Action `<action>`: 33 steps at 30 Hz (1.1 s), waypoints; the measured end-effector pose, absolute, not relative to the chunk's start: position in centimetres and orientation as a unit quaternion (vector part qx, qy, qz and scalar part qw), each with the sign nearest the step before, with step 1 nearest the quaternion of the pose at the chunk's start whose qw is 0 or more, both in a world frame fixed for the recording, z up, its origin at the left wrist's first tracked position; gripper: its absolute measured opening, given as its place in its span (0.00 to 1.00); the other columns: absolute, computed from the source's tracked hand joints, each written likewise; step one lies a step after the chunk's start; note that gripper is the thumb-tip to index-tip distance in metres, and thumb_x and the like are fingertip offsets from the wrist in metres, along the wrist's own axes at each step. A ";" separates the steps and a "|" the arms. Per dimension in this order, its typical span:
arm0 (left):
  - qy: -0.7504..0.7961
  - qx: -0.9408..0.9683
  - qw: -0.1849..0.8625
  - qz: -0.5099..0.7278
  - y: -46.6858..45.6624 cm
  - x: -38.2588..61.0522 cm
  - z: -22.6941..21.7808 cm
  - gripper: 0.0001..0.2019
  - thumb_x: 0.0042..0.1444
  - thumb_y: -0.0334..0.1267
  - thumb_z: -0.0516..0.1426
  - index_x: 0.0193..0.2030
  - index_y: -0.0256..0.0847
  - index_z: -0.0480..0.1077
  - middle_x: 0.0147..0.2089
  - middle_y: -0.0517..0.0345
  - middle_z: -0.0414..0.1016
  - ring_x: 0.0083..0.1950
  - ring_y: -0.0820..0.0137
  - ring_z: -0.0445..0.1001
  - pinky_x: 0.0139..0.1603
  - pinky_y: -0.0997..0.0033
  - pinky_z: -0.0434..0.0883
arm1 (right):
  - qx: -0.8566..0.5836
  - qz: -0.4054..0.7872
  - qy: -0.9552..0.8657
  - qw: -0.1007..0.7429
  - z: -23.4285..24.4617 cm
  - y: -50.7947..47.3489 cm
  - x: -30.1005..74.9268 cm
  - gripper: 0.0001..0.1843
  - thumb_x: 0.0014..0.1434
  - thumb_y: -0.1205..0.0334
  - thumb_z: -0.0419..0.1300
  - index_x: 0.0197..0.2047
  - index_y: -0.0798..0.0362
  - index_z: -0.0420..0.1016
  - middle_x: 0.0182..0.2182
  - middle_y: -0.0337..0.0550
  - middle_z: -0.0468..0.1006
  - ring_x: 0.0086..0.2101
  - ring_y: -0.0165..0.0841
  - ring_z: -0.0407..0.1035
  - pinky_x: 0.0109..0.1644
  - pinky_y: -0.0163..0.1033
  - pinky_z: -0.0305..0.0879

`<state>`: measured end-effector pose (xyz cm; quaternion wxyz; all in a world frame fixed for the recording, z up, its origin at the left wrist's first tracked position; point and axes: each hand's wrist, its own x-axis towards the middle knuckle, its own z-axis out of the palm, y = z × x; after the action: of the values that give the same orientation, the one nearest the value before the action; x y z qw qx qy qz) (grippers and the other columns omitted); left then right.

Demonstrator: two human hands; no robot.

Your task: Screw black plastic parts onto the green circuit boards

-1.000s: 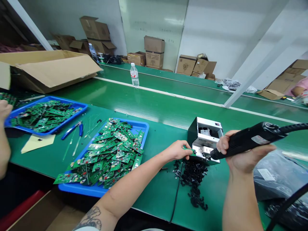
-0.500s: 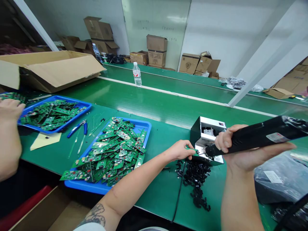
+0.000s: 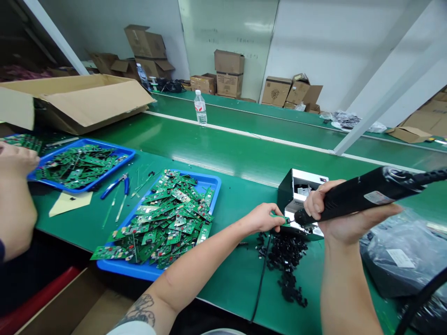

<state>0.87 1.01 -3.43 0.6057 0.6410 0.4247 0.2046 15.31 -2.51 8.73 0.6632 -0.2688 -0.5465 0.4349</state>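
My left hand pinches a narrow green circuit board at the front of a silver-and-black bench unit, probably a screw feeder. My right hand grips a black electric screwdriver whose tip sits at the board's far end. The hand and driver hide most of that end. A loose pile of small black plastic pieces lies just below the unit. Beside my left forearm, a blue tray holds heaped green circuit boards.
A second blue tray of boards sits further left, near a co-worker's hand. Blue-handled pliers lie between the trays. A grey plastic bag lies at right. A large cardboard box overhangs the green bench at back left.
The screwdriver tip has moved left, closer to the board in my left hand. The co-worker's hand has moved right over the far tray, and the view has shifted slightly.
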 end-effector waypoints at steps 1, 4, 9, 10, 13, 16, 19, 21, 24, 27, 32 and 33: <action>0.426 0.644 0.601 0.205 1.0 0.9 -3.4 0.15 0.51 0.47 0.59 0.40 0.38 0.70 0.25 0.62 0.75 0.22 0.78 0.60 0.25 0.76 0.55 | -0.267 0.436 -0.549 0.660 8.6 -2.5 15.3 0.41 0.43 0.18 0.50 0.31 0.49 0.77 0.12 0.35 0.66 0.11 0.29 0.58 0.14 0.35 0.53; 0.429 0.649 0.593 0.206 1.0 0.9 -3.4 0.14 0.52 0.46 0.59 0.40 0.37 0.71 0.24 0.62 0.74 0.22 0.78 0.60 0.25 0.77 0.55 | -0.260 0.443 -0.560 0.650 8.3 -2.5 15.1 0.42 0.42 0.17 0.49 0.30 0.50 0.76 0.12 0.35 0.66 0.10 0.30 0.57 0.13 0.36 0.53; 0.428 0.651 0.591 0.211 1.0 1.0 -3.6 0.15 0.51 0.47 0.59 0.39 0.38 0.70 0.24 0.62 0.74 0.22 0.77 0.60 0.25 0.77 0.56 | -0.263 0.439 -0.563 0.648 8.3 -2.6 15.0 0.42 0.40 0.17 0.51 0.30 0.50 0.76 0.12 0.35 0.65 0.10 0.29 0.56 0.13 0.35 0.51; 0.427 0.651 0.591 0.212 1.1 1.0 -3.7 0.15 0.51 0.47 0.59 0.39 0.38 0.70 0.24 0.62 0.74 0.22 0.77 0.59 0.24 0.77 0.56 | -0.266 0.439 -0.561 0.649 8.3 -2.6 15.0 0.41 0.40 0.17 0.51 0.30 0.50 0.76 0.12 0.35 0.65 0.10 0.29 0.56 0.13 0.35 0.51; 0.420 0.653 0.591 0.217 1.1 0.9 -3.9 0.14 0.51 0.47 0.59 0.39 0.39 0.70 0.25 0.62 0.74 0.21 0.77 0.58 0.23 0.77 0.54 | -0.281 0.433 -0.553 0.654 8.4 -2.6 14.9 0.42 0.39 0.17 0.51 0.31 0.49 0.76 0.12 0.34 0.66 0.10 0.29 0.56 0.14 0.34 0.52; 0.420 0.655 0.590 0.216 1.2 1.0 -4.0 0.14 0.51 0.47 0.59 0.39 0.39 0.70 0.25 0.62 0.74 0.21 0.78 0.58 0.23 0.77 0.54 | -0.289 0.428 -0.551 0.656 8.5 -2.6 14.8 0.42 0.38 0.17 0.51 0.30 0.49 0.76 0.11 0.34 0.65 0.10 0.29 0.56 0.14 0.34 0.52; 0.426 0.654 0.588 0.212 1.2 1.0 -3.9 0.14 0.52 0.47 0.59 0.39 0.39 0.70 0.24 0.63 0.74 0.21 0.78 0.58 0.24 0.77 0.55 | -0.279 0.438 -0.556 0.649 8.3 -2.5 14.9 0.42 0.38 0.17 0.52 0.29 0.50 0.75 0.11 0.34 0.64 0.10 0.29 0.56 0.13 0.35 0.52; 0.428 0.655 0.585 0.214 1.1 1.0 -3.8 0.14 0.52 0.47 0.59 0.39 0.39 0.70 0.24 0.63 0.74 0.21 0.78 0.58 0.24 0.77 0.55 | -0.271 0.452 -0.558 0.641 8.0 -2.4 15.1 0.42 0.38 0.17 0.52 0.30 0.49 0.76 0.12 0.34 0.64 0.10 0.29 0.56 0.14 0.35 0.52; 0.429 0.658 0.581 0.216 1.2 1.0 -3.8 0.14 0.52 0.46 0.59 0.39 0.39 0.70 0.24 0.63 0.74 0.21 0.78 0.58 0.24 0.76 0.55 | -0.260 0.465 -0.559 0.635 7.4 -2.3 15.4 0.42 0.38 0.17 0.52 0.31 0.50 0.77 0.13 0.34 0.66 0.11 0.29 0.57 0.15 0.35 0.53; 0.428 0.653 0.587 0.217 1.2 1.1 -4.0 0.14 0.52 0.46 0.59 0.40 0.39 0.70 0.24 0.63 0.74 0.22 0.77 0.60 0.25 0.76 0.56 | -0.247 0.469 -0.560 0.637 7.2 -2.2 15.3 0.42 0.39 0.18 0.53 0.32 0.50 0.77 0.13 0.35 0.67 0.11 0.29 0.58 0.15 0.35 0.54; 0.404 0.641 0.618 0.211 1.1 0.6 -3.4 0.13 0.51 0.46 0.60 0.38 0.38 0.69 0.25 0.62 0.74 0.21 0.78 0.59 0.23 0.76 0.55 | -0.268 0.450 -0.530 0.667 7.9 -2.6 15.8 0.41 0.42 0.19 0.53 0.37 0.49 0.78 0.14 0.34 0.67 0.12 0.28 0.57 0.17 0.35 0.54; 0.398 0.635 0.631 0.200 1.2 0.3 -3.1 0.13 0.51 0.45 0.60 0.38 0.38 0.68 0.26 0.62 0.74 0.21 0.78 0.59 0.23 0.76 0.55 | -0.280 0.444 -0.510 0.682 8.0 -2.9 16.3 0.41 0.42 0.19 0.52 0.38 0.48 0.77 0.15 0.34 0.67 0.12 0.28 0.57 0.17 0.35 0.54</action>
<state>0.30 1.17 -3.05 0.6313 0.6352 0.3975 0.1998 16.34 -2.87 8.00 0.6818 -0.2797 -0.5100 0.4436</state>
